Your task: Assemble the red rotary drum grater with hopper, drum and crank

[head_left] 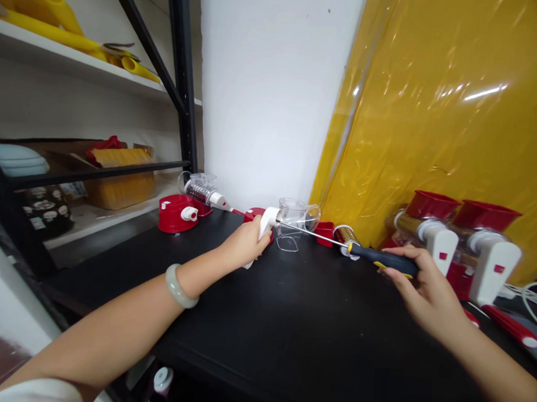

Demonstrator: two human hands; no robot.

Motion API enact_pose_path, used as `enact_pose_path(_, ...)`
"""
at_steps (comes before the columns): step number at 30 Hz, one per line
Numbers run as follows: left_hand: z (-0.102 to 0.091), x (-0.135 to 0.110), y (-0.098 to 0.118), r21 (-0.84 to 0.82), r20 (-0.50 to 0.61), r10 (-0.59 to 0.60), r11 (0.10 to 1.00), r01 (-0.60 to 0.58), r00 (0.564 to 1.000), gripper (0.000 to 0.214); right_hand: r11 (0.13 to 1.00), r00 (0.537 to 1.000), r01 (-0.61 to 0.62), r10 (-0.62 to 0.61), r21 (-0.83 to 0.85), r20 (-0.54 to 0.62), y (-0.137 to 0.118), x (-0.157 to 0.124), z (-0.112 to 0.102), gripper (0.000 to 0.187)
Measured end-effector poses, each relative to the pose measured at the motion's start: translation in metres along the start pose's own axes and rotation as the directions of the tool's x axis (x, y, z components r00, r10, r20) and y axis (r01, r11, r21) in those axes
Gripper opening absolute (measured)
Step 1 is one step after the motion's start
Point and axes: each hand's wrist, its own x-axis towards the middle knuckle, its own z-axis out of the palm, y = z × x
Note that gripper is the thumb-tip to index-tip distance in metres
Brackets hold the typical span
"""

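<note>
My left hand point(243, 244), with a pale bangle at the wrist, is closed around a white plastic crank handle point(268, 220) above the black table. In my right hand point(419, 287) is a screwdriver point(378, 258) with a dark blue and yellow grip. Its long metal shaft points left, and the tip reaches the round end of the white part; whether it sits in a screw cannot be made out. Just behind stand a clear plastic grater housing point(292, 211), a small red hopper piece point(325, 233) and a metal grater drum point(346, 238).
On the left are a red base point(178, 213) and another grater drum point(201, 191). Two assembled red and white rotary graters point(491, 248) stand on the right, near a red-handled tool point(511, 326) and white cables point(531, 296). A black-framed shelf point(183, 70) borders the table's left side.
</note>
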Motion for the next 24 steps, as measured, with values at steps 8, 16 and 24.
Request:
enact_pose_path(8,-0.004,-0.004,0.009,0.204,-0.021,0.01,0.979,-0.006,1.0,0.023,0.886,0.935,-0.352,0.314,0.304,0.166,0.001,-0.002,0.003,0.033)
enact_pose_path(16,-0.004,-0.002,0.004,-0.051,0.068,-0.03,0.998,0.034,0.997,0.02,0.898,0.994,-0.096,0.108,0.429,-0.003,-0.015,0.0,0.006,0.044)
enact_pose_path(24,0.0,-0.003,0.004,-0.053,0.093,-0.033,0.998,0.038,0.995,0.022,0.985,0.992,-0.13,0.129,0.115,0.016,-0.003,0.001,-0.004,0.035)
